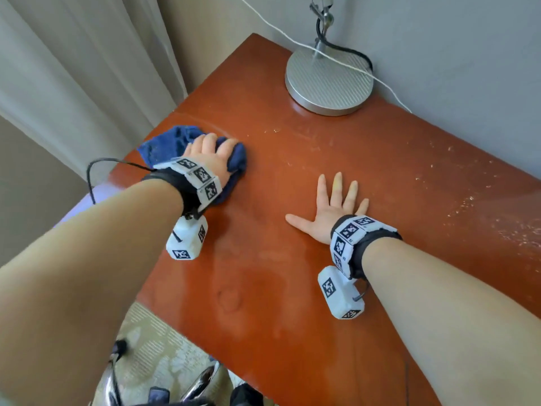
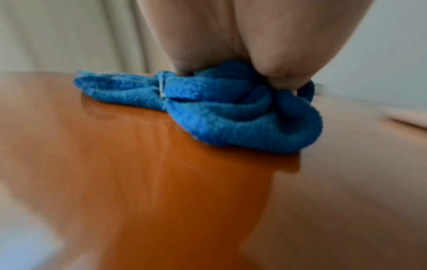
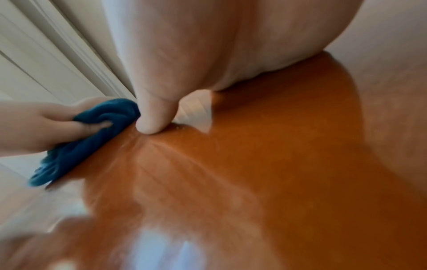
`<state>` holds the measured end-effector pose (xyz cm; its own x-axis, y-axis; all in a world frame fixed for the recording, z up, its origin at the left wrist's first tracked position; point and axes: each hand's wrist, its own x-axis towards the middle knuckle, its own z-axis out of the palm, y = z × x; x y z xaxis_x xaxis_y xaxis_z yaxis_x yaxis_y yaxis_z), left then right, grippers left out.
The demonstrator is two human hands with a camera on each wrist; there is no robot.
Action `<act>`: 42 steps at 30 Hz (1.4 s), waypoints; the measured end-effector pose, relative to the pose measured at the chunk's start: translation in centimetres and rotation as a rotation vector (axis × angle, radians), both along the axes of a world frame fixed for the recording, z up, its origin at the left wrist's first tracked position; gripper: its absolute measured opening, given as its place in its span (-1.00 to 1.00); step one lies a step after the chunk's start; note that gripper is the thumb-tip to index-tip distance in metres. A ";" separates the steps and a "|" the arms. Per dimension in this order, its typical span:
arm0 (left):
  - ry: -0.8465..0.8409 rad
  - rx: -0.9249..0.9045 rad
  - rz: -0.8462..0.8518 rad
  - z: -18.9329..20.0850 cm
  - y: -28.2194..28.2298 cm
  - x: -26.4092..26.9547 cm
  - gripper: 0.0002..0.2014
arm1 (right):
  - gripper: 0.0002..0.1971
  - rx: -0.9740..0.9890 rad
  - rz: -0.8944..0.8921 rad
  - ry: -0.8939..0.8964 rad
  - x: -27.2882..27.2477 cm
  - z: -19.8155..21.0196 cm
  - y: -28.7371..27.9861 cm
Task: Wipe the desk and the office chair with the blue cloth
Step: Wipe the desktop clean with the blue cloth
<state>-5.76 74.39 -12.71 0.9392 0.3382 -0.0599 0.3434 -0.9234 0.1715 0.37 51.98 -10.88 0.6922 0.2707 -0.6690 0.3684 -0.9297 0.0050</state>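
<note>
Right hand (image 1: 330,210) flat on desk (image 1: 292,259), fingers spread, holding nothing. Left hand (image 1: 210,156) farther left, fingers curled round bunched blue cloth (image 1: 164,145) at desk's left edge. Lamp base (image 1: 329,83) far corner; dusty stretch right.

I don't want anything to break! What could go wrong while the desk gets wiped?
The blue cloth under the left hand already overhangs the desk edge, so it might slip off. A wide wipe could snag the white cord or bump the lamp base. The crumbs on the right could be pushed onto the floor.
</note>
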 end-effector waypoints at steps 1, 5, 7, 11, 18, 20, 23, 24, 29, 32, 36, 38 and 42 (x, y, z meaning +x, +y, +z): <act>-0.022 -0.032 0.088 0.0 1.4 0.1 -0.28 | 0.08 0.001 0.000 0.007 0.0 0.0 0.0; -0.024 -0.045 0.340 -0.3 5.8 -1.0 -0.37 | 0.08 -0.002 -0.001 0.016 0.0 0.0 0.0; 0.024 -0.088 0.365 -0.3 6.4 -1.4 -0.38 | 0.08 -0.002 -0.001 0.022 0.1 0.1 0.1; 0.036 -0.213 0.226 0.3 5.0 -2.1 -0.17 | 0.08 -0.006 -0.005 0.035 0.0 0.3 0.1; 0.346 -0.264 -0.390 2.1 -1.9 -5.2 -0.15 | 0.08 0.000 -0.008 0.023 -0.2 0.4 0.1; 0.471 -0.033 -0.495 2.1 -3.6 -4.9 -0.20 | 0.08 0.003 -0.010 0.015 -0.2 0.4 0.2; 0.529 0.138 -0.442 2.0 -3.2 -2.9 -0.28 | 0.08 0.001 -0.005 0.005 -0.2 0.3 0.2; 0.525 0.123 -0.385 1.8 -2.5 -2.1 -0.30 | 0.08 -0.001 -0.003 0.004 -0.2 0.1 0.2; 0.221 -0.025 0.020 0.2 3.5 2.4 -0.35 | 0.07 -0.022 -0.005 0.006 0.1 -0.5 0.2; 0.090 -0.106 0.325 0.2 7.7 3.1 -0.41 | 0.07 -0.037 -0.007 -0.005 0.1 -0.6 0.3; 0.107 -0.223 0.557 1.1 9.8 1.7 -0.49 | 0.07 -0.039 -0.010 -0.015 -0.1 -0.6 0.4; 0.097 -0.210 0.517 2.3 9.3 1.1 -0.51 | 0.07 -0.033 -0.005 -0.018 -0.1 -0.5 0.4; -0.044 -0.216 0.166 4.8 4.8 0.7 -0.44 | 0.07 -0.023 -0.005 -0.008 -0.1 -0.3 0.4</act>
